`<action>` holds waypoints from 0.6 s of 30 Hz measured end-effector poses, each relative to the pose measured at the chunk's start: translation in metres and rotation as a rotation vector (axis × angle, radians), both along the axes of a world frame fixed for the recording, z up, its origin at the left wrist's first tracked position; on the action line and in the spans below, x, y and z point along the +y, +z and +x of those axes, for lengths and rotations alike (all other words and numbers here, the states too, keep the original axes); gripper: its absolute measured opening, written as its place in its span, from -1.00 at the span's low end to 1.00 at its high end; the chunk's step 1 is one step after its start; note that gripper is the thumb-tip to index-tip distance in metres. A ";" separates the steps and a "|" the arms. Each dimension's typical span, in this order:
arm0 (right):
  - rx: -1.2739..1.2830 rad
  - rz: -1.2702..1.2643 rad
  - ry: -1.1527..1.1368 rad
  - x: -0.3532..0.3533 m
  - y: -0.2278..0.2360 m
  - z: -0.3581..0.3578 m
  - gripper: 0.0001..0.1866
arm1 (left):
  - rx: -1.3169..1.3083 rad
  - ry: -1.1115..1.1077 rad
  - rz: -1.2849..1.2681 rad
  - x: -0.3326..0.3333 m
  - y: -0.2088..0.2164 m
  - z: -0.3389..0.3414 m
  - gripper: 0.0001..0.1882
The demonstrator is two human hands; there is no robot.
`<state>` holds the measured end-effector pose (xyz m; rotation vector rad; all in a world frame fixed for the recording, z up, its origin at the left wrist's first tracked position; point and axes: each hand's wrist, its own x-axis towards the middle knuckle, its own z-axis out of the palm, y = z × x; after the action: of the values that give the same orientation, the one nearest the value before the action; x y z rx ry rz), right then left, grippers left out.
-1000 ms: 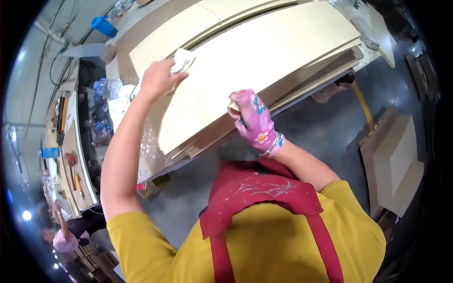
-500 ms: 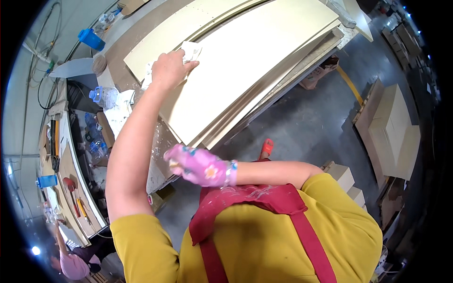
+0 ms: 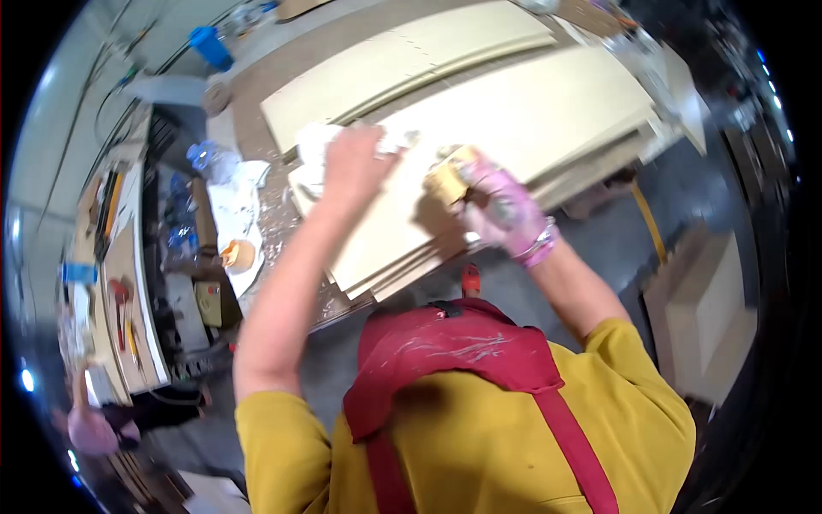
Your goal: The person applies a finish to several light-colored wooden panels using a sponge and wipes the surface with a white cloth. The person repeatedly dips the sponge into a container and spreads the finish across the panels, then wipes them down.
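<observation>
Worktop (image 3: 279, 201), near edge: boards (image 3: 552, 104) may slip if pushed; right hand (image 3: 503, 204) clamps block (image 3: 447, 180); left hand (image 3: 353, 161) on cloth (image 3: 312, 147), grip unclear

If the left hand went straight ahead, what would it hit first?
The left hand would probably meet the far pale panel first, though depth here is hard to judge.

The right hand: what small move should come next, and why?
Perhaps the gloved right hand should bring the tan block against the near edge of the pale board: it grips the block close to that edge, while the left hand holds a white cloth at the board's left end. Blur hides whether block and edge touch.
</observation>
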<state>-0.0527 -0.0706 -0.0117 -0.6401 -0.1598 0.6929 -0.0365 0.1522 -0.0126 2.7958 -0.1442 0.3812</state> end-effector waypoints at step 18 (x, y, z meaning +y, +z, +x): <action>-1.776 0.037 1.244 0.200 0.026 0.010 -0.59 | 0.108 0.220 -0.604 -0.115 -0.033 -0.019 -0.62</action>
<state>-0.0427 0.1289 0.0140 -0.9339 -2.3542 1.0699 -0.0560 0.0377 -0.0453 2.2276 0.2643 0.2654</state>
